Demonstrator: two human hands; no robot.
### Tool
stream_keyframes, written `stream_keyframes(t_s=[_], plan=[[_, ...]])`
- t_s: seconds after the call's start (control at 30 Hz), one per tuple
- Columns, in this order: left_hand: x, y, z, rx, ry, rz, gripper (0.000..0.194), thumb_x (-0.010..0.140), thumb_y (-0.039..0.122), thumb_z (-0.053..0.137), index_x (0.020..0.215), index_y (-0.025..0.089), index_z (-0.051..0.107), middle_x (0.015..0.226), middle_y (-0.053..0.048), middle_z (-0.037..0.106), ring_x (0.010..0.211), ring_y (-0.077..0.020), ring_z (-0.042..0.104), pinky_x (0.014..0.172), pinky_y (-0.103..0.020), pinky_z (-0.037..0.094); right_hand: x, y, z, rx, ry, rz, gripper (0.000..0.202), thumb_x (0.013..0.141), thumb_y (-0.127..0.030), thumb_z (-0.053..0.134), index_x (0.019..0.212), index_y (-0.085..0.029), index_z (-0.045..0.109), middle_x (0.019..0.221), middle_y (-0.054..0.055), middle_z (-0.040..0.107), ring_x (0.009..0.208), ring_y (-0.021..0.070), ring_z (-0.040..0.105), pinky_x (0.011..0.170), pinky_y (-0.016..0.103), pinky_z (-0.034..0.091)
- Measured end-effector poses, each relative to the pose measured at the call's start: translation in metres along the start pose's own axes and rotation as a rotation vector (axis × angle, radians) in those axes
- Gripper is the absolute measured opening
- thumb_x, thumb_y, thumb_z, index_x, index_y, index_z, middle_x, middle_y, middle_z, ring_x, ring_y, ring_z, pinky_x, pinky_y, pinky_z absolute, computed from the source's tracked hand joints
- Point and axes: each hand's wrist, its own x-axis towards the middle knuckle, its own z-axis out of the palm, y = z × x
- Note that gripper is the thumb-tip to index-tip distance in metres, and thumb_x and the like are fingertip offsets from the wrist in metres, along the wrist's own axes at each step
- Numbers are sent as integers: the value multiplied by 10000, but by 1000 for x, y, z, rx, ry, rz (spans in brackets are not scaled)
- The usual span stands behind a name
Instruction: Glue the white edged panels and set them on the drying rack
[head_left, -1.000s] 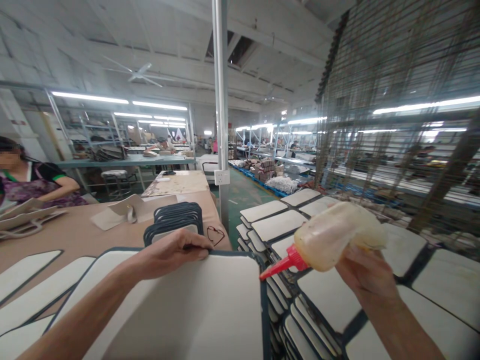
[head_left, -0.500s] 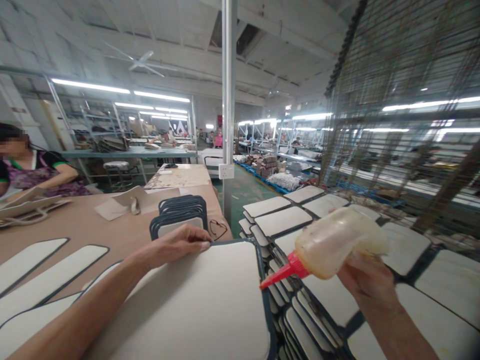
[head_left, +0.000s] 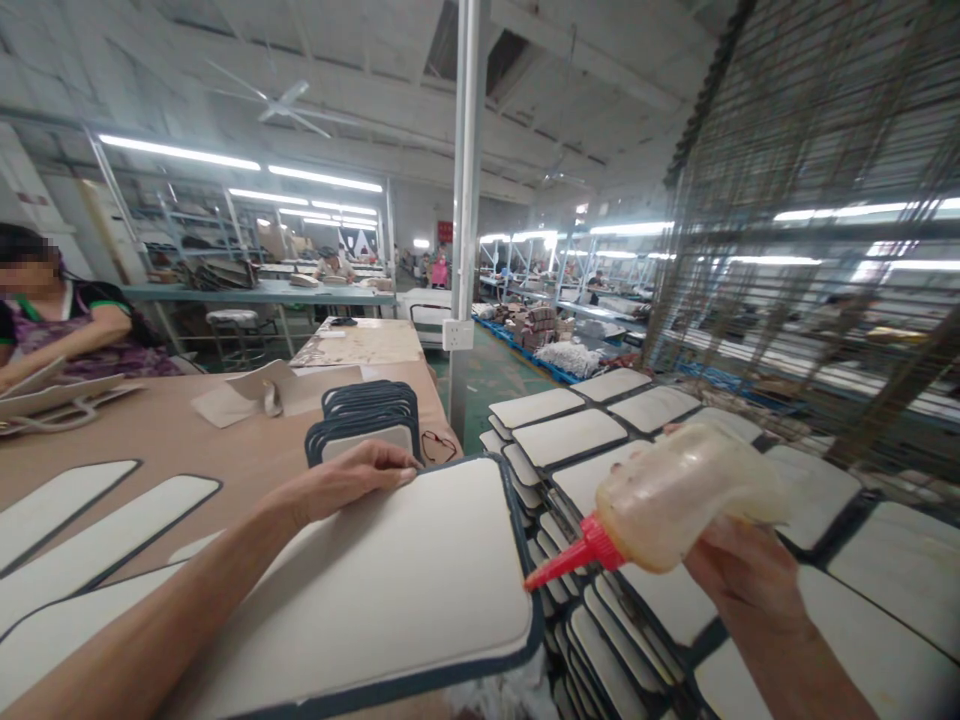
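Observation:
A large white panel with a dark blue rim [head_left: 420, 570] lies in front of me, its rounded right corners showing. My left hand [head_left: 371, 475] pinches the panel's far edge between thumb and fingers. Wrapped round a translucent squeeze bottle [head_left: 667, 495] is my right hand [head_left: 742, 560], at the right. The bottle is tilted, and the tip of its red nozzle [head_left: 566, 565] is at the panel's right edge, beside the dark rim. Just beyond my left hand stands a pile of dark-edged pieces [head_left: 364, 415].
Stacks of similar panels [head_left: 570, 440] fill the right side. On the brown table [head_left: 255, 450] are more panels, beige scraps [head_left: 232, 400] and glasses [head_left: 439, 447]. A metal post [head_left: 461, 200] rises ahead. A person [head_left: 71, 325] sits at the left.
The nozzle tip has moved down along the panel's right edge. The panel's near edge has come into view, with white material under it. My left hand keeps its hold on the far edge.

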Motion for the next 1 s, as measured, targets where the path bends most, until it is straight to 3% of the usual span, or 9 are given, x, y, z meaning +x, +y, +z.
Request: stream_keyframes(t_s=[0.1, 0.33, 0.47, 0.6, 0.8, 1.0], plan=[[1, -3, -2, -38, 11, -12, 242, 720, 392, 676, 779, 158, 697, 665, -40, 668, 497, -123, 533, 449, -195, 358, -1, 0, 5, 3, 60, 6, 720, 465, -350, 817, 1147, -290, 594, 966, 82, 701, 953, 311, 636, 916, 505, 450], [5, -23, -13, -139, 65, 15, 242, 716, 382, 683, 747, 143, 658, 613, -20, 622, 478, -112, 516, 444, -197, 361, -7, 6, 3, 32, 166, -115, 662, 516, -289, 803, 1147, -266, 602, 943, 87, 704, 904, 288, 652, 874, 475, 490], [8, -32, -11, -224, 106, 23, 239, 693, 360, 706, 750, 142, 626, 603, -6, 598, 483, -108, 508, 445, -194, 350, -10, 11, 6, 5, 290, -225, 638, 505, -270, 819, 1112, -262, 626, 843, 41, 718, 726, 220, 672, 745, 356, 548], [11, -37, -1, -310, 150, 36, 284, 641, 359, 749, 668, 157, 551, 557, 29, 546, 453, -87, 467, 425, -179, 319, -12, 18, 7, 5, 368, -322, 630, 505, -247, 829, 1103, -264, 632, 715, -27, 707, 569, 144, 630, 629, 244, 526], [17, -47, 12, -365, 191, 60, 329, 653, 405, 739, 662, 158, 523, 554, 38, 519, 458, -78, 444, 433, -177, 308, -13, 26, 5, -35, 380, -332, 560, 590, -250, 795, 1120, -283, 616, 864, -24, 715, 763, 162, 653, 720, 250, 515], [19, -53, 20, -456, 190, 45, 359, 637, 407, 759, 663, 167, 494, 546, 52, 510, 465, -75, 449, 442, -175, 317, -7, 30, 10, 13, 378, -335, 449, 592, -213, 787, 1016, -274, 650, 866, -41, 704, 811, 133, 642, 789, 227, 506]])
